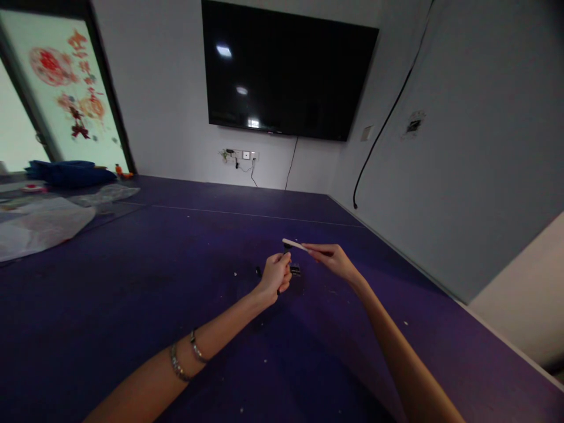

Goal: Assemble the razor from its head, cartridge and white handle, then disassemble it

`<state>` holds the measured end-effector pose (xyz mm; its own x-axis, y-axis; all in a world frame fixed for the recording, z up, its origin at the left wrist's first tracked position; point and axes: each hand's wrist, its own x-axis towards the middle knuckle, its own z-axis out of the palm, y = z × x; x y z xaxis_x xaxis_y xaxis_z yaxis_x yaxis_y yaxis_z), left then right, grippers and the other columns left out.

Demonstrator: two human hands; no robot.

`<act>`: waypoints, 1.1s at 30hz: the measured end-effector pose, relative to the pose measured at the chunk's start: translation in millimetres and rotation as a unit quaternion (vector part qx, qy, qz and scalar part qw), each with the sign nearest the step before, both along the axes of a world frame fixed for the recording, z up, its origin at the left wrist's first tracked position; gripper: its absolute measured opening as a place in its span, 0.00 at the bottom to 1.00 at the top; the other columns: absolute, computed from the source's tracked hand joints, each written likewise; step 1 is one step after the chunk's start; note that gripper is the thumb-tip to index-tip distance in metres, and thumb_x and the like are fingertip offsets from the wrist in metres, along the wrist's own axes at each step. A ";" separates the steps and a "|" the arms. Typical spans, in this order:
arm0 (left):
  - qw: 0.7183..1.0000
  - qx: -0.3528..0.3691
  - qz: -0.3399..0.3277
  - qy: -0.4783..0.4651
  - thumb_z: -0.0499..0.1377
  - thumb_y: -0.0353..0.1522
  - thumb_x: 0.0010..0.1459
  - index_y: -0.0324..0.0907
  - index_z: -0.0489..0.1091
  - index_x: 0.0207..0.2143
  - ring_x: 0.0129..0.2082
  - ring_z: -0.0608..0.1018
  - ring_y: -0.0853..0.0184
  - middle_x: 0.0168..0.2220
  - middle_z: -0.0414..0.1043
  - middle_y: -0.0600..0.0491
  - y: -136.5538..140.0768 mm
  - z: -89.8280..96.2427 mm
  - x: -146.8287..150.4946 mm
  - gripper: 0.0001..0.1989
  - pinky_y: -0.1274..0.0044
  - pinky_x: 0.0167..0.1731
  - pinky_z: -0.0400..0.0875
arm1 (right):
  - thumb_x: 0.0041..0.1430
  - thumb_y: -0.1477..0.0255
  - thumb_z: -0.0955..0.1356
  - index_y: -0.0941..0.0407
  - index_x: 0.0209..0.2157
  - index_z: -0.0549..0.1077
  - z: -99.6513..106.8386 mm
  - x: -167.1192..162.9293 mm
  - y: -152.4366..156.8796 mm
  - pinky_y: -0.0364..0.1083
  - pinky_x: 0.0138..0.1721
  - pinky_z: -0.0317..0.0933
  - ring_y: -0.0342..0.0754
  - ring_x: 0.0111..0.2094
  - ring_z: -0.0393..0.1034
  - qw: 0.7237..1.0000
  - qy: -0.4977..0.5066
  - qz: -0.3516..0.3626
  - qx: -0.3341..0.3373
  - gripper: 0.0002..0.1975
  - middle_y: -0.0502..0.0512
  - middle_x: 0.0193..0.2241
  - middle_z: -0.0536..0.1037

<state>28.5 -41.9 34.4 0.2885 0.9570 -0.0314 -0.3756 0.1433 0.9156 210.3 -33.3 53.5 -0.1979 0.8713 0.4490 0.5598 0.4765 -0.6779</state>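
My left hand (276, 272) is closed around a thin black-handled tool (288, 246), whose dark head shows just above my thumb. Most of its handle is hidden in my fist, and a dark end shows below it. Between the thumb and fingers of my right hand (331, 258) is a slim white stick (294, 244), pointing left. Its tip lies right over the dark head; I cannot tell whether they touch. Behind my left fingers, a small black piece with lighter markings (295, 270) rests on the purple surface (211, 247). Another small black piece (258, 271) lies to the left of my hand.
Small white bits are scattered over the surface. Clear plastic bags (48, 223) and a dark blue cloth bundle (70, 173) lie at the far left. On the wall hang a large television (286, 70) and a loose black cable (388, 117); sockets (245, 155) sit below the screen.
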 end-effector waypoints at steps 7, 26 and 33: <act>1.000 0.002 0.000 0.004 0.54 0.36 0.56 0.42 0.55 0.24 0.06 0.49 0.81 0.12 0.47 0.66 -0.9 -0.1 -0.6 0.12 0.86 0.07 0.40 | 0.54 0.64 0.65 0.55 0.44 0.74 5.0 -0.9 -4.2 0.44 0.32 0.63 0.45 0.29 0.70 1.000 0.022 0.000 -0.011 0.17 0.54 0.33 0.79; 0.998 -0.026 -0.028 -0.046 0.54 0.36 0.55 0.42 0.56 0.24 0.06 0.49 0.81 0.12 0.48 0.66 -5.4 5.2 -1.6 0.11 0.86 0.06 0.40 | 0.52 0.63 0.66 0.57 0.43 0.75 -1.3 12.0 -1.1 0.42 0.28 0.60 0.43 0.27 0.67 0.999 0.026 0.005 -0.038 0.18 0.55 0.32 0.78; 0.998 -0.028 -0.028 -0.057 0.54 0.35 0.56 0.42 0.56 0.23 0.06 0.49 0.81 0.11 0.48 0.65 -6.6 7.5 -1.7 0.11 0.86 0.06 0.40 | 0.51 0.60 0.67 0.57 0.45 0.74 -0.3 13.4 -2.4 0.40 0.23 0.55 0.40 0.21 0.61 0.995 0.054 0.014 -0.082 0.22 0.52 0.24 0.76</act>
